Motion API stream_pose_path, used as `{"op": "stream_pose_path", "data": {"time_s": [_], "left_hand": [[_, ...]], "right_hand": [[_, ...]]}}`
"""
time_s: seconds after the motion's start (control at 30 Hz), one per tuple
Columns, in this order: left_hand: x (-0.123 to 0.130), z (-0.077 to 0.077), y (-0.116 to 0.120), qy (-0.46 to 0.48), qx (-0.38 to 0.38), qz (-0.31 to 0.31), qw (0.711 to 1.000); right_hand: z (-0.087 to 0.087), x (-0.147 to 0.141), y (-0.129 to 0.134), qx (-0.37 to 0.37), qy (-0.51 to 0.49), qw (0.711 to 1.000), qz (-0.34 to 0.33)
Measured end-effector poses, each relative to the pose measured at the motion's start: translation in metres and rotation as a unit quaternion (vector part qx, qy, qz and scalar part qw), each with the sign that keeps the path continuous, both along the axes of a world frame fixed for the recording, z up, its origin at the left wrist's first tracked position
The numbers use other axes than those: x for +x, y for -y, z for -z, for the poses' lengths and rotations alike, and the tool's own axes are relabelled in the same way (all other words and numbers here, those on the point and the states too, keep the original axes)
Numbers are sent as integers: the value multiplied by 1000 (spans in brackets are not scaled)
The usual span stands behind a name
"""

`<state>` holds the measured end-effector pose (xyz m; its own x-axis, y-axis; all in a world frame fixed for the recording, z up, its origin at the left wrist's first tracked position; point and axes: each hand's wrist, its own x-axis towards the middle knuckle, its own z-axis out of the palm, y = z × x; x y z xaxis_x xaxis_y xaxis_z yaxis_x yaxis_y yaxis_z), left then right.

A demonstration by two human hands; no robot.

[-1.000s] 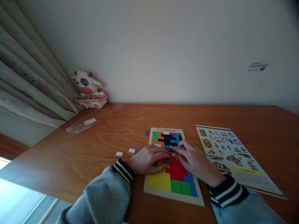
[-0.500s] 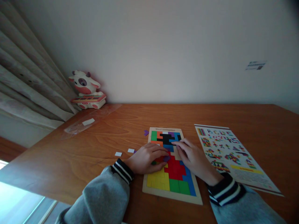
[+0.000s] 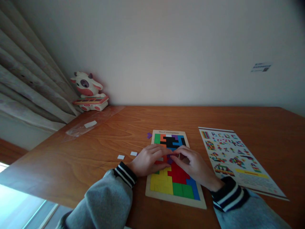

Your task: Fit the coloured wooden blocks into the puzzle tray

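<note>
A wooden puzzle board (image 3: pixel 177 201) lies in front of me, filled with yellow, red, green, blue and black block pieces. Over its middle, my left hand (image 3: pixel 149 160) has thumb and forefinger on either side of a small purple puzzle piece (image 3: pixel 170 161). My right hand (image 3: pixel 195 165) reaches in from the other side, thumb and forefinger pinched at that piece, fingertips close to the left ones. Fingers partly hide the piece and the board beneath. Two white pieces (image 3: pixel 121 157) and another purple piece (image 3: pixel 149 135) lie left of the board.
A printed pattern sheet (image 3: pixel 238 162) lies right of the board. Clear plastic wrapping (image 3: pixel 76 130) with a white label is at the far left of the wooden table (image 3: pixel 133 121). Behind it, a cow toy with a keyboard (image 3: pixel 89 92) stands near the curtain (image 3: pixel 30 73).
My right hand has moved left and down, from the board's upper right to the purple piece at my left fingertips. My left hand has barely shifted.
</note>
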<state>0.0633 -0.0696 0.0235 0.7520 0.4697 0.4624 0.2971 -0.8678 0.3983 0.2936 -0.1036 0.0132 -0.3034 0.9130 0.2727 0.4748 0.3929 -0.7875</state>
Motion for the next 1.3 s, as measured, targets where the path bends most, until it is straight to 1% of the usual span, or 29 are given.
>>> {"op": "stream_pose_path", "data": {"time_s": [0.07,0.13,0.2,0.27,0.4,0.5,0.63,0.7,0.77,0.87,0.97,1.13,1.23,1.3], "left_hand": [[0,0,0,1,8,-15,1000],[0,0,1,-3,11,-42,999],[1,1,1,-11,9,-63,998],[2,2,2,-22,7,-70,997],[1,1,1,-31,22,-73,997],[-9,-5,-7,-41,39,-87,995],[-37,-11,-24,-78,47,-126,988],[-48,-9,-32,-87,33,-152,984],[-54,-4,-38,-95,12,-157,983],[-54,4,-40,-132,-12,-140,981],[-52,8,-40,-157,-22,-151,976],[-54,9,-39,-162,-10,-181,970],[-55,7,-39,-152,-1,-174,973],[-56,2,-39,-137,-2,-168,976]], "right_hand": [[1,2,-2,-16,-16,999,29],[2,6,-4,-25,-38,996,73],[3,12,-7,-18,-74,990,119],[4,17,-11,-10,-116,981,154],[3,26,-17,-8,-179,965,189],[4,32,-20,-2,-192,960,205],[10,35,-22,9,-153,969,196],[15,35,-22,22,-113,977,181],[18,33,-22,31,-71,983,167],[20,31,-22,30,-19,987,154],[22,32,-23,32,20,985,167],[28,45,-30,61,76,973,210],[30,53,-34,71,89,966,233],[31,56,-35,68,92,964,239]]}}
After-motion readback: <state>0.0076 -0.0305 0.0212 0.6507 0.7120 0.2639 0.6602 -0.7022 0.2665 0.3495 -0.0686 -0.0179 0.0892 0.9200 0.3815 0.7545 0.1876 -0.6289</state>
